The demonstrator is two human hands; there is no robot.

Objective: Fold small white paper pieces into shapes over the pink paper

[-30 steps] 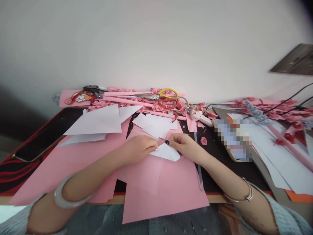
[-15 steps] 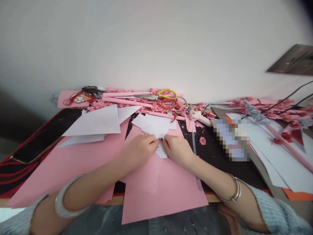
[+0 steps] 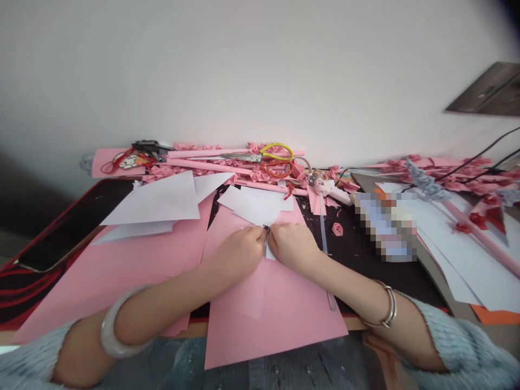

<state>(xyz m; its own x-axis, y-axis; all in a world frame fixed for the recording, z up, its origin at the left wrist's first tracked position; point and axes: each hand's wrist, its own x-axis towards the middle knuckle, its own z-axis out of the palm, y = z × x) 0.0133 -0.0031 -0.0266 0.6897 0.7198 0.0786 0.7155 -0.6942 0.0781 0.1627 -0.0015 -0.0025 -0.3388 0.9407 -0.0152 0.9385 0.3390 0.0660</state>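
Note:
Both of my hands are closed and almost touch at the middle of the desk. My left hand [image 3: 246, 246] has its thumb and fingers pressed together. My right hand [image 3: 294, 242] is curled beside it, fingertips facing the left ones. A tiny dark thing shows in the gap between them, mostly hidden, so I cannot tell what it is. Beneath the fingers lies cut white paper [image 3: 254, 205], with a narrow end poking out below the knuckles. Under that are pink sheets [image 3: 276, 325], one reaching over the desk's front edge.
Scissors [image 3: 276, 153] with yellow and red handles rest on pink paper flowers and rolled sticks along the wall. A glue gun [image 3: 331, 189] and a small pink paper rose [image 3: 337, 229] are to the right. A phone [image 3: 60, 233] lies left, near folded white paper [image 3: 158, 200].
My left hand has turned and curled further inward, its knuckles now hiding more of the small dark thing and the white paper. My right hand stays nearly in place. The view has shifted slightly.

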